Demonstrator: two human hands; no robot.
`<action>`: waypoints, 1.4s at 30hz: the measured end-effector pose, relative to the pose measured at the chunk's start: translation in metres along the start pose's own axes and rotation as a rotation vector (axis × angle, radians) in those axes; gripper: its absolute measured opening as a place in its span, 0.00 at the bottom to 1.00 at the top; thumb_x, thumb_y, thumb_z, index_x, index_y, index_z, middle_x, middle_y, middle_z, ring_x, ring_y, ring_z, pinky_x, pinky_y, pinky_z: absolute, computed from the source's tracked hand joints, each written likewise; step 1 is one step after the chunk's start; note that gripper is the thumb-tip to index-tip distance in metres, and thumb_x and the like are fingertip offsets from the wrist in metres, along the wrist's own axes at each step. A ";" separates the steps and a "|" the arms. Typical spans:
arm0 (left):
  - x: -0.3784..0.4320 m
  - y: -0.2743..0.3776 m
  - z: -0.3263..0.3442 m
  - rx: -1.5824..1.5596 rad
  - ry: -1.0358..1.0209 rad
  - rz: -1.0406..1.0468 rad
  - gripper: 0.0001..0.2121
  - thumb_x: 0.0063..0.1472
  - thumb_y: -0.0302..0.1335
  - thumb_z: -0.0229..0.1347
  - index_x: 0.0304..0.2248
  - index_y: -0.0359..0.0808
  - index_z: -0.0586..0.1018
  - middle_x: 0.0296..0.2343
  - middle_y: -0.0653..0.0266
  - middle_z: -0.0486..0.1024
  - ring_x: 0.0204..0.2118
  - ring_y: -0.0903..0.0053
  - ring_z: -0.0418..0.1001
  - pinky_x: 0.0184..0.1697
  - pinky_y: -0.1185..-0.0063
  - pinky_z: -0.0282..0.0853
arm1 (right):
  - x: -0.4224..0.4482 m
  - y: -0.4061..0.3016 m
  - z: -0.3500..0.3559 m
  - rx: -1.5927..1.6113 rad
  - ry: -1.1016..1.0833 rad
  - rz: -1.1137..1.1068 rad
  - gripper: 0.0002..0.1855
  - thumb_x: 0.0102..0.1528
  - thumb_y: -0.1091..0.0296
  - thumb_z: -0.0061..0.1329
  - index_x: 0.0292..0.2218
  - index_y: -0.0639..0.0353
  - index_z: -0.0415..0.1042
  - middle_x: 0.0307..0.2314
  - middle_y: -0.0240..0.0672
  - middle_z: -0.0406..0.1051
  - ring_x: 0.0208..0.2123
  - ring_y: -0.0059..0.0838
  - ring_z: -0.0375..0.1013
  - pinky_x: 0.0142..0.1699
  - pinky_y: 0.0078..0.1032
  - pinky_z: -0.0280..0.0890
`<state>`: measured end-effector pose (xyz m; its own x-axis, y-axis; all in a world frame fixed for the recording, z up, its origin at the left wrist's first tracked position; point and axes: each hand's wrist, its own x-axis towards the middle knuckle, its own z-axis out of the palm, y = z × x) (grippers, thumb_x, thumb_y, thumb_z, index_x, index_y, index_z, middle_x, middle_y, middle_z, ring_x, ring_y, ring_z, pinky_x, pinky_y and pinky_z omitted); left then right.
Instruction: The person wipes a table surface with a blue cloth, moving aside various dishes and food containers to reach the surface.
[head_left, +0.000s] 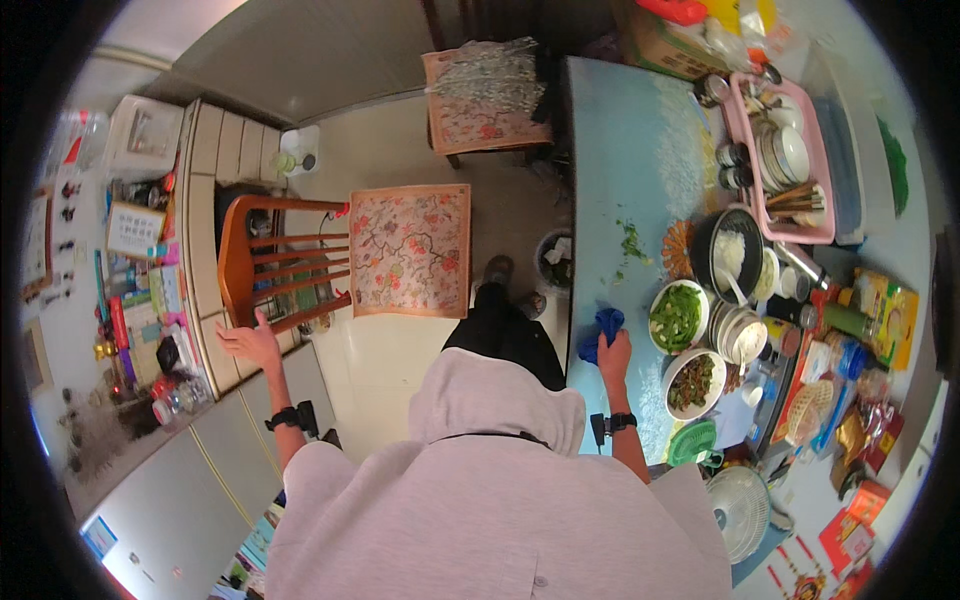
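Observation:
My right hand (615, 354) is closed around a crumpled blue cloth (600, 337) on the light-blue table (611, 157). Scraps of chopped green leaves (630, 244) lie on the tabletop beyond the cloth. To the right of that hand are a white bowl of green vegetables (679, 318) and a white bowl of dark chopped food (693, 384). My left hand (251, 341) is held out to the left with its fingers apart and nothing in them. It overlaps the lower end of a wooden chair's backrest (238, 262); whether it touches the wood I cannot tell.
The chair's floral seat cushion (411, 251) faces the table. A second cushioned chair (487, 135) stands farther off. Beside the table is a waste bin (555, 259). A black pan with rice (727, 255), stacked bowls (731, 330) and a pink dish basket (814, 150) line the table's right side.

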<state>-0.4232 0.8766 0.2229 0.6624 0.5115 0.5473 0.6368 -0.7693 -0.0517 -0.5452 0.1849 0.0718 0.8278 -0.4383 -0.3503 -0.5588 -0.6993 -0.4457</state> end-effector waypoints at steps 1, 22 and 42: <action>0.000 -0.016 -0.002 0.076 0.010 -0.015 0.41 0.56 0.36 0.64 0.59 0.27 0.52 0.51 0.42 0.63 0.54 0.55 0.63 0.54 0.62 0.60 | 0.001 -0.001 0.001 -0.009 0.005 -0.016 0.19 0.55 0.62 0.51 0.37 0.74 0.69 0.37 0.58 0.68 0.41 0.59 0.68 0.47 0.45 0.63; -0.049 -0.118 0.147 -1.228 -0.366 -0.813 0.18 0.57 0.12 0.53 0.48 0.31 0.71 0.41 0.62 0.73 0.41 0.71 0.73 0.46 0.76 0.70 | 0.011 0.009 -0.001 -0.057 -0.012 -0.151 0.16 0.53 0.63 0.53 0.32 0.70 0.67 0.29 0.58 0.70 0.34 0.61 0.70 0.39 0.48 0.63; -0.162 -0.310 0.046 -0.796 -0.390 -1.149 0.27 0.60 0.42 0.60 0.51 0.29 0.73 0.44 0.59 0.75 0.42 0.73 0.74 0.45 0.74 0.72 | 0.029 0.006 -0.012 -0.196 -0.159 -0.266 0.14 0.50 0.67 0.55 0.30 0.70 0.69 0.26 0.57 0.69 0.32 0.61 0.70 0.38 0.48 0.64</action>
<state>-0.7098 1.0495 0.1118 0.0927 0.9500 -0.2981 0.5822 0.1911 0.7903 -0.5242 0.1608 0.0689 0.9163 -0.1436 -0.3739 -0.2917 -0.8789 -0.3773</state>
